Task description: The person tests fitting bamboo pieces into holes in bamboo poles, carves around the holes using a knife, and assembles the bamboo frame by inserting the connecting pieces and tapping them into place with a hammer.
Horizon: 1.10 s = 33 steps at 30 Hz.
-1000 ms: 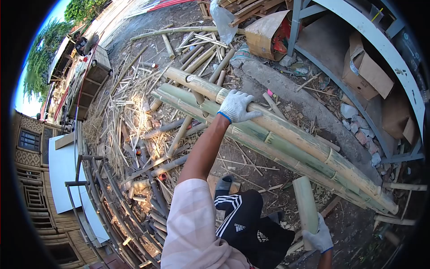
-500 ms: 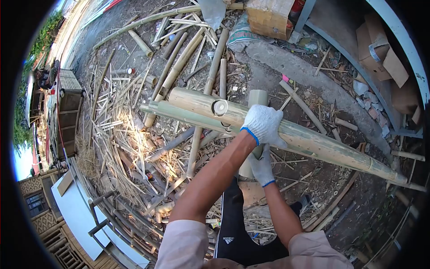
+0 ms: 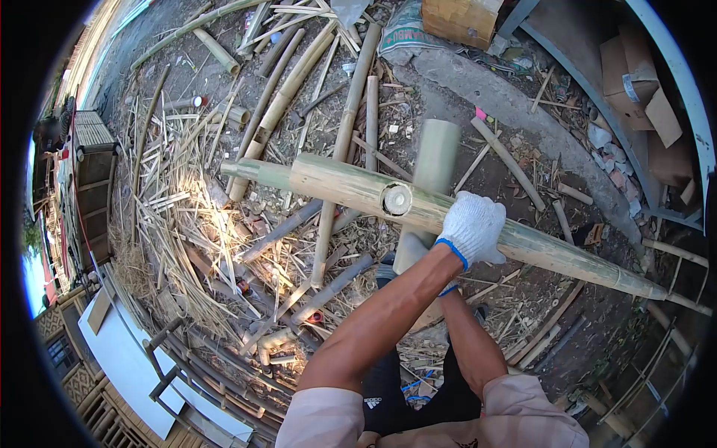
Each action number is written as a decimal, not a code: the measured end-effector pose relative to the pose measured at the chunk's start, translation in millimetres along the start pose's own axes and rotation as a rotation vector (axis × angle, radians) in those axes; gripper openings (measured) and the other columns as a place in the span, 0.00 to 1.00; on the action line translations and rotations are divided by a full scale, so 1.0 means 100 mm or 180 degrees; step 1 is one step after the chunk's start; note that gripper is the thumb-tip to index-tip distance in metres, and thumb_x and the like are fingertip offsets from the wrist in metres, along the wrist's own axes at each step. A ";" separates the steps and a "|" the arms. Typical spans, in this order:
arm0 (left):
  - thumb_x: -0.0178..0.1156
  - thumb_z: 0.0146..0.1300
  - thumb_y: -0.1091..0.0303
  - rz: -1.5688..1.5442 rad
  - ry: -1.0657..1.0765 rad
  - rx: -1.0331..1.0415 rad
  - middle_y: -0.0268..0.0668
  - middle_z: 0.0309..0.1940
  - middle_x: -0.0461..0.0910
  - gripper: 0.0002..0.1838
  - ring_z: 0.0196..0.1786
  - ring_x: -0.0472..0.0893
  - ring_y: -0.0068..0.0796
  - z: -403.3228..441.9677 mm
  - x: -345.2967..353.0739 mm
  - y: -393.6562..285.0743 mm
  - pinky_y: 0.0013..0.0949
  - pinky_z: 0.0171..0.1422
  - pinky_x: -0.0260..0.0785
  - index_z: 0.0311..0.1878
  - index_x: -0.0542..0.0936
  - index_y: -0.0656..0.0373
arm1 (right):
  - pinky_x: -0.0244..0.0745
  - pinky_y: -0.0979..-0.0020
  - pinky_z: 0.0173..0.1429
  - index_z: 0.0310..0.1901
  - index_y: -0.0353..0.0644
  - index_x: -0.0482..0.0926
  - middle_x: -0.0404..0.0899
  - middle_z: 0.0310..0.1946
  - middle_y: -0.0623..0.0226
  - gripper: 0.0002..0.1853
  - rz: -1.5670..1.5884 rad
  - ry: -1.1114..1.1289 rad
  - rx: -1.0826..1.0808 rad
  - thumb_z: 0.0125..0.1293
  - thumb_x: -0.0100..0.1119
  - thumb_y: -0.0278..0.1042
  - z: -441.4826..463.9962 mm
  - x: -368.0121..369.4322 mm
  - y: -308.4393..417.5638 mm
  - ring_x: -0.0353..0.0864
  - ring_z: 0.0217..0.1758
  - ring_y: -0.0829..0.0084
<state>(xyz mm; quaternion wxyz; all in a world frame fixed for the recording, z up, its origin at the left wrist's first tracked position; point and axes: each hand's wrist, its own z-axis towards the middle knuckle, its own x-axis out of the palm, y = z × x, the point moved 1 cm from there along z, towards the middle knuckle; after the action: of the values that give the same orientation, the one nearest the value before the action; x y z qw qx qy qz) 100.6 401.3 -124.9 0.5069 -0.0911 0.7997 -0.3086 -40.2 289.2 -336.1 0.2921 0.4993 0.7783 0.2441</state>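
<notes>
A long pale-green bamboo pole [image 3: 343,185] with a round hole cut in its wall runs across the middle; a pale round end shows inside the hole. A shorter, thick bamboo length [image 3: 438,153] crosses it from above and continues underneath. My left hand [image 3: 475,225], in a white knit glove with a blue cuff, is closed over the long pole, right of the hole. Below the pole, my gloved right hand [image 3: 418,243] is wrapped on the lower part of the shorter length, mostly hidden by my left forearm.
Bamboo strips and shavings [image 3: 187,224] litter the ground at left. Several loose bamboo poles [image 3: 347,119] lie beyond, with a hammer-like tool [image 3: 317,103] among them. A cardboard box [image 3: 459,21] and a concrete edge [image 3: 523,123] are at upper right.
The long pole's holed part and my left hand have shifted right and slightly down. More of the shorter bamboo shows above the pole. My right hand is now largely behind my left forearm.
</notes>
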 end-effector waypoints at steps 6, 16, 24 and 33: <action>0.84 0.44 0.34 -0.0020 -0.0085 0.0017 0.45 0.40 0.92 0.38 0.45 0.93 0.45 -0.12 0.12 -0.02 0.48 0.54 0.81 0.47 0.90 0.57 | 0.69 0.60 0.84 0.90 0.38 0.49 0.68 0.83 0.52 0.53 0.0044 -0.0076 0.0106 0.73 0.74 0.37 -0.09 -0.08 -0.09 0.72 0.83 0.59; 0.79 0.52 0.31 0.0238 -0.0250 0.0149 0.43 0.36 0.86 0.38 0.41 0.90 0.45 -0.34 0.35 -0.09 0.47 0.50 0.78 0.47 0.84 0.59 | 0.70 0.59 0.84 0.90 0.38 0.47 0.68 0.82 0.52 0.56 0.0062 -0.0128 0.0335 0.71 0.76 0.37 -0.42 0.27 -0.33 0.72 0.82 0.59; 0.79 0.53 0.31 0.0294 -0.0061 0.0182 0.42 0.36 0.86 0.37 0.40 0.90 0.44 -0.33 0.28 -0.09 0.46 0.49 0.75 0.45 0.84 0.58 | 0.70 0.59 0.84 0.90 0.38 0.46 0.68 0.82 0.52 0.57 0.0069 -0.0126 0.0492 0.69 0.77 0.36 -0.58 0.39 -0.43 0.73 0.82 0.59; 0.81 0.50 0.37 0.0238 -0.0031 0.0130 0.38 0.36 0.87 0.34 0.42 0.90 0.39 -0.34 0.32 -0.11 0.45 0.47 0.73 0.46 0.84 0.56 | 0.71 0.59 0.84 0.90 0.38 0.44 0.68 0.82 0.51 0.60 0.0015 -0.0081 0.0529 0.68 0.78 0.36 -0.50 0.44 -0.34 0.73 0.82 0.58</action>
<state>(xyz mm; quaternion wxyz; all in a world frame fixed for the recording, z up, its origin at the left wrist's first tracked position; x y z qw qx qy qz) 54.6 391.8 -132.9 0.5237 -0.0523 0.7936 -0.3053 -111.1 312.2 -332.7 0.2589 0.5268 0.7909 0.1729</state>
